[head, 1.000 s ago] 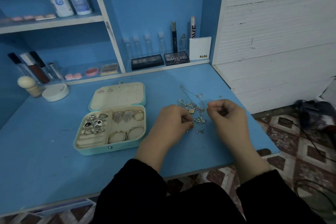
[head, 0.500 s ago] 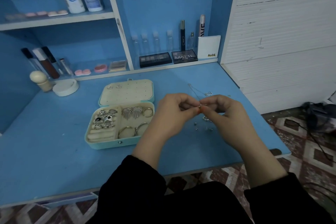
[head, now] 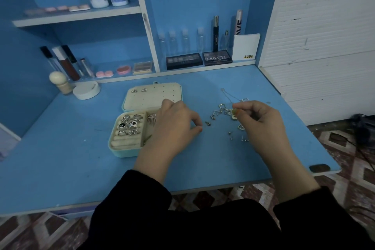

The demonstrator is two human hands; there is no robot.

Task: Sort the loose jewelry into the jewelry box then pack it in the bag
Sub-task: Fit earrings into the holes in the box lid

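Note:
The mint jewelry box [head: 121,151] lies open on the blue desk, with rings [head: 129,125] in its left slots and two heart studs [head: 139,90] on the lid panel. My left hand [head: 172,128] hovers over the box's right half and hides it. Its thumb and forefinger are pinched together on something too small to make out. Loose jewelry [head: 222,110] lies to the right: heart hoops, a thin chain [head: 228,95] and small studs [head: 237,137]. My right hand [head: 261,122] is over this pile, its fingertips pinching a small gold piece.
Eyeshadow palettes [head: 198,60], small bottles and lip tubes line the back shelf. A white round jar [head: 86,90] and a sponge applicator [head: 59,82] stand at the back left. White panelling borders the desk on the right. No bag is in view.
My hands, pinched together above the pile half a second ago, have parted. The left has moved left over the box and the right has stayed above the loose pieces.

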